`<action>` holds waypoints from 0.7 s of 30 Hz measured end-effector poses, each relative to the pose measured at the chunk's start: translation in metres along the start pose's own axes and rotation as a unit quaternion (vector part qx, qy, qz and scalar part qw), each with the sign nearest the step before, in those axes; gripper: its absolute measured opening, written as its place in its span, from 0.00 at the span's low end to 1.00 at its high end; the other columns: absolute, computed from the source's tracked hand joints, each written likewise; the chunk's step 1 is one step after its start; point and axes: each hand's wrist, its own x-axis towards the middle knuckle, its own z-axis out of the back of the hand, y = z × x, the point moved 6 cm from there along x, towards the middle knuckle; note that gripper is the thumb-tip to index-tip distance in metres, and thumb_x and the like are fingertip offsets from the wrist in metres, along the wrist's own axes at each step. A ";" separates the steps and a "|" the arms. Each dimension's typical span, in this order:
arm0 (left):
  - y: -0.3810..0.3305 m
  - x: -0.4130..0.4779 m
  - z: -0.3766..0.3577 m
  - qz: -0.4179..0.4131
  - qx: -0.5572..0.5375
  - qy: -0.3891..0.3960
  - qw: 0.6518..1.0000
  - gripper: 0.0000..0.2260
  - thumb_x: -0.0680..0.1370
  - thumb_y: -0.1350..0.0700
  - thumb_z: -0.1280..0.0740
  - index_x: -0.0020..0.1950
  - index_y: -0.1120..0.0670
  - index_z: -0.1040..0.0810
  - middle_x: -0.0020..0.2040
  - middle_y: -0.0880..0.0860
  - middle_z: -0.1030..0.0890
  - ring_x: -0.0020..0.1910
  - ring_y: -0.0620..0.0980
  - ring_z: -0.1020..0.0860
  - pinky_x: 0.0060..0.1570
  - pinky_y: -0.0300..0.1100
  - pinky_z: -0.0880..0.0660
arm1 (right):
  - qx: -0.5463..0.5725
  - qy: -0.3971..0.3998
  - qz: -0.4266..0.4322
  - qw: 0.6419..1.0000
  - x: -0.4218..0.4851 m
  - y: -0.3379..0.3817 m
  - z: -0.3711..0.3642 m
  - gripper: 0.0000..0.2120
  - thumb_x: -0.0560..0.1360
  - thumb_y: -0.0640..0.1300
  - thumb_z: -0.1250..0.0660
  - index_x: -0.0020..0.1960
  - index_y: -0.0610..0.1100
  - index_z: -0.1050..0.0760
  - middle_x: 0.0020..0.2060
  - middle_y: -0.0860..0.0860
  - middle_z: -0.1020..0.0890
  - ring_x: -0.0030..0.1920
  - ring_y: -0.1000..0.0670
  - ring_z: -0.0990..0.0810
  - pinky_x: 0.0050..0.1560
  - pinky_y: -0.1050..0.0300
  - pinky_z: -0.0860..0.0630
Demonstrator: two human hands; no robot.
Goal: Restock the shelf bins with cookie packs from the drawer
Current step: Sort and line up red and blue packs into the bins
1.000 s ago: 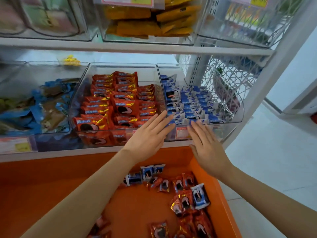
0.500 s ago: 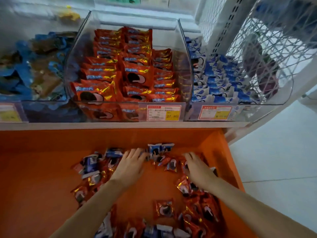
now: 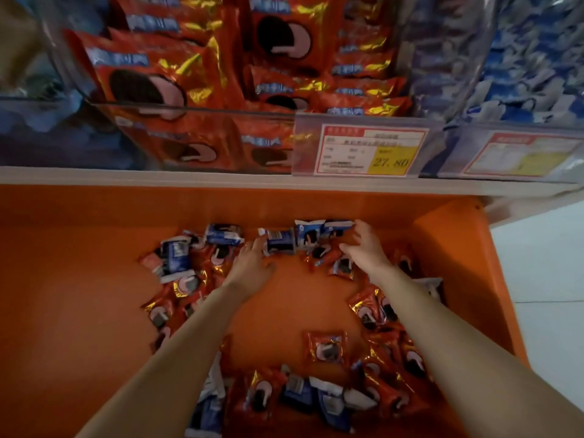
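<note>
The orange drawer holds several loose red and blue cookie packs. A row of blue cookie packs lies against its back wall. My left hand lies flat, its fingertips touching the left end of a blue pack and the thumb spread away. My right hand arches over the right end of the row, fingers on a blue pack, thumb by a red pack. Neither hand has lifted a pack. Above, the clear bin of red packs and the bin of blue packs are full.
Red packs are heaped at the drawer's left and right, with mixed packs at the front. One red pack lies alone in the middle. A price tag hangs on the shelf edge. White floor lies to the right.
Both hands dropped from the shelf bins into the drawer and then converged on the blue packs at its back wall. The view has moved down and closer.
</note>
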 end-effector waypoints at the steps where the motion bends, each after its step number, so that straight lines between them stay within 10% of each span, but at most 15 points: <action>1: 0.002 0.003 -0.003 0.013 -0.034 0.003 0.999 0.29 0.78 0.57 0.35 0.76 0.54 0.41 0.73 0.56 0.34 0.72 0.55 0.37 0.71 0.50 0.39 | 0.009 0.002 -0.004 1.000 0.001 0.000 -0.004 0.32 0.74 0.31 0.33 0.74 0.41 0.41 0.70 0.44 0.32 0.70 0.47 0.33 0.69 0.53 0.35; 10: -0.002 0.027 -0.016 0.112 -0.283 -0.043 0.952 0.25 0.75 0.60 0.29 0.69 0.58 0.34 0.63 0.57 0.26 0.61 0.55 0.26 0.60 0.48 0.27 | -0.099 -0.042 0.019 0.994 0.011 0.010 -0.018 0.25 0.71 0.40 0.26 0.66 0.39 0.31 0.61 0.45 0.22 0.62 0.45 0.24 0.55 0.63 0.32; 21: -0.007 0.031 -0.023 0.156 -0.157 -0.098 0.970 0.20 0.76 0.58 0.31 0.65 0.59 0.31 0.62 0.59 0.25 0.58 0.58 0.24 0.50 0.45 0.28 | -0.154 -0.062 0.043 0.985 0.002 0.010 -0.009 0.14 0.75 0.47 0.31 0.57 0.39 0.24 0.52 0.44 0.19 0.54 0.44 0.21 0.46 0.57 0.29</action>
